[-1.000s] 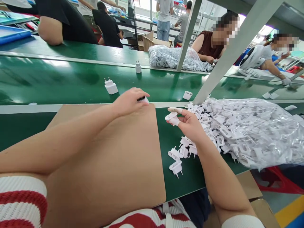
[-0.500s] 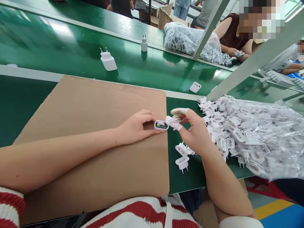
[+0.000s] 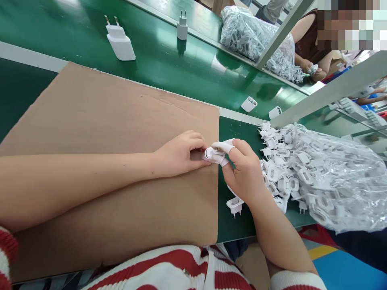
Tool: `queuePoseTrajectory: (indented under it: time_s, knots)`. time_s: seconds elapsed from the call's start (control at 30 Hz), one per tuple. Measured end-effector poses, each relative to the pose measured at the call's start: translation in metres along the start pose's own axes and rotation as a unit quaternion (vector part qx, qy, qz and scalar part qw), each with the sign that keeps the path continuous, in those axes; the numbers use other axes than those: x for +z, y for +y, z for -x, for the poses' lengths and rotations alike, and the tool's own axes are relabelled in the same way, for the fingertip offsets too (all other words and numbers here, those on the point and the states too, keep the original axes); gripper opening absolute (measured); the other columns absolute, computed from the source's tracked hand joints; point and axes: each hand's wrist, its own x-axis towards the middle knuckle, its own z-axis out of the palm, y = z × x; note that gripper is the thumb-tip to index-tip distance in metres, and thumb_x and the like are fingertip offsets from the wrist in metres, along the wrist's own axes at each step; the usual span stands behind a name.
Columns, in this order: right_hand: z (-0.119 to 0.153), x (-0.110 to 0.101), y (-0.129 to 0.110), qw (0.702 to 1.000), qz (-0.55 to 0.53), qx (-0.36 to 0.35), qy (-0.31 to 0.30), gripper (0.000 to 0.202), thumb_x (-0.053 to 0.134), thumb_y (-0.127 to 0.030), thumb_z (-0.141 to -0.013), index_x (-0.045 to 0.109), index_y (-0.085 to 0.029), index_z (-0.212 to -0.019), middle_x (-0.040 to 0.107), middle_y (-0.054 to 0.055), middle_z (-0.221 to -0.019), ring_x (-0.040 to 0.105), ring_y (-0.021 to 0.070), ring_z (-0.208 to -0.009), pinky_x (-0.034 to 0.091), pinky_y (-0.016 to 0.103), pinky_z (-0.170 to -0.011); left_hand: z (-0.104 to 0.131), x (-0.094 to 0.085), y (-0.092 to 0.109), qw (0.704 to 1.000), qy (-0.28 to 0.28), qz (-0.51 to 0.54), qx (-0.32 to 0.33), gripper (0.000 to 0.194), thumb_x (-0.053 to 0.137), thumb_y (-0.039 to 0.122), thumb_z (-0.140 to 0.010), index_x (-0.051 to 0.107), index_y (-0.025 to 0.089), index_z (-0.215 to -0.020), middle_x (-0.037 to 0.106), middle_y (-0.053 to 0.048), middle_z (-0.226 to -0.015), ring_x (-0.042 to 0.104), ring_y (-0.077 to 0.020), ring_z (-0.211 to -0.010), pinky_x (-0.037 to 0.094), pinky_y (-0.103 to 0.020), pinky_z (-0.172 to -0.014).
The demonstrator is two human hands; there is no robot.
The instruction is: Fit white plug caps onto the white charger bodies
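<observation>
My left hand (image 3: 179,156) lies over the cardboard sheet (image 3: 136,209), its thumb and fingers pinching a white charger housing (image 3: 207,155) near the sheet's right edge. My right hand (image 3: 246,171) wears white finger cots on the thumb and fingers. It grips a white plug cover (image 3: 216,156) set against the housing's end; whether the two are fully seated is hidden by the fingers. Just below the right hand, a loose plug cover (image 3: 235,205) with two pins lies on the green table, partly overlapping another one.
Many plug covers (image 3: 276,161) spill from a clear plastic bag (image 3: 347,181) at right. Beyond the sheet, a green belt carries two chargers with pins, a large one (image 3: 121,42) and a smaller (image 3: 182,28), plus two open housings (image 3: 249,104). A metal post (image 3: 332,86) slants across; a co-worker sits opposite.
The plug cover in my right hand has come left onto the housing's open end, hiding the circuit inside. The camera view has shifted, and a second open housing now shows by the post.
</observation>
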Motion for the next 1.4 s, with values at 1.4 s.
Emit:
queuePoseTrajectory:
  time_s: [1.4]
  knots:
    - [-0.001,0.012,-0.009,0.993,0.104,0.023,0.045,0.025,0.055,-0.005,-0.081,0.071,-0.021,-0.091,0.059,0.001,-0.077,0.052,0.0155,-0.064,0.032,0.028,-0.055,0.002,0.006,-0.002,0.999,0.029,0.026,0.005,0.030,0.075,0.044,-0.085,0.073,0.019,-0.102,0.066,-0.006,-0.099,0.060,-0.0231,-0.095,0.050,-0.035,-0.083]
